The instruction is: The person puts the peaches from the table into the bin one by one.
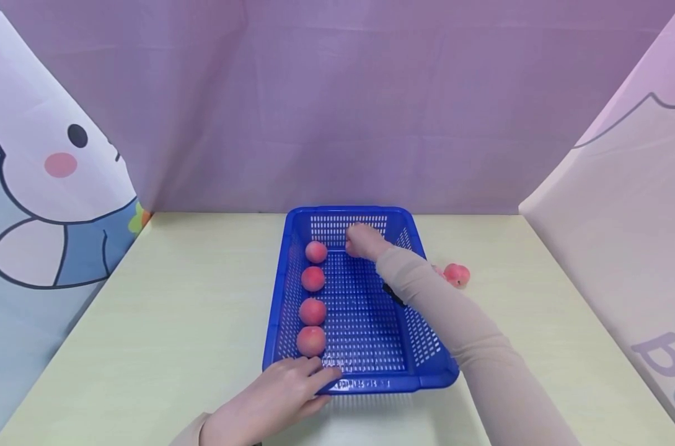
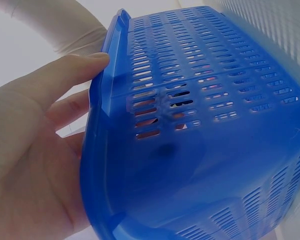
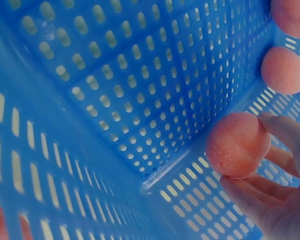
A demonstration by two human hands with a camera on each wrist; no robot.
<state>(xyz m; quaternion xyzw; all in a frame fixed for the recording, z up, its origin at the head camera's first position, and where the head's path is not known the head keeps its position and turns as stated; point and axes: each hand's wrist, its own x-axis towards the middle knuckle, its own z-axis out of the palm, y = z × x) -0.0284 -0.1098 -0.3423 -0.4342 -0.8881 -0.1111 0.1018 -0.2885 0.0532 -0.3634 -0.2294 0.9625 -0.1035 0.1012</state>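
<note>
The table point(image 1: 164, 310) has a smooth, pale yellowish-green top with faint streaks. A blue rectangular plastic basket point(image 1: 365, 334) with slotted sides stands on it near the middle, lengthwise from front to back. Near the basket's right side, pinkish-red peaches point(image 1: 457, 274) lie directly on the table, partly hidden behind a sleeve point(image 1: 471, 328).

Soft, bright light covers the desk point(image 1: 203, 310); glare marks the basket point(image 1: 370, 384) along its near rim. Left wrist view overexposes upper left; right's looks hazy.
</note>
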